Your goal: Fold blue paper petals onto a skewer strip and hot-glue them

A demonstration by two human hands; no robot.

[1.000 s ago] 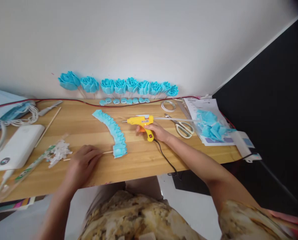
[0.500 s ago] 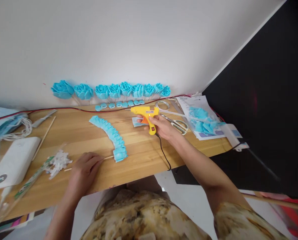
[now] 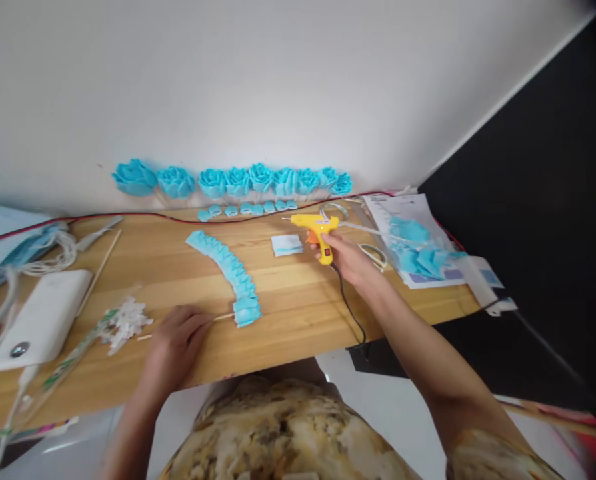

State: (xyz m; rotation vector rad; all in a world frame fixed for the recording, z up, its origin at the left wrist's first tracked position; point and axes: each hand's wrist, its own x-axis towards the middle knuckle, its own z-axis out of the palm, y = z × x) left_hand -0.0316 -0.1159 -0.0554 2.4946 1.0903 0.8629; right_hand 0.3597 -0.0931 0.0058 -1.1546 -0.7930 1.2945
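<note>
My right hand is wrapped round the handle of a yellow hot glue gun, its nozzle pointing left and a clear glue stick trailing out at the back. Near the front edge, my left hand is closed on a thin wooden stick. The stick's far end meets a blue folded piece at the bottom of a curved, pleated blue strip lying on the table. Left of the gun's handle lies a small stack of pale blue squares. Scissors are partly hidden behind my right hand.
Several blue flowers lean along the wall, with small blue petals in front. At left are a white power bank, cables and white scraps. On the right, a bag of blue petals rests on papers. A black cord hangs over the edge.
The glue gun in my right hand has moved right, uncovering the pale blue squares. My left hand keeps its hold on the stick. The whole view has shifted slightly.
</note>
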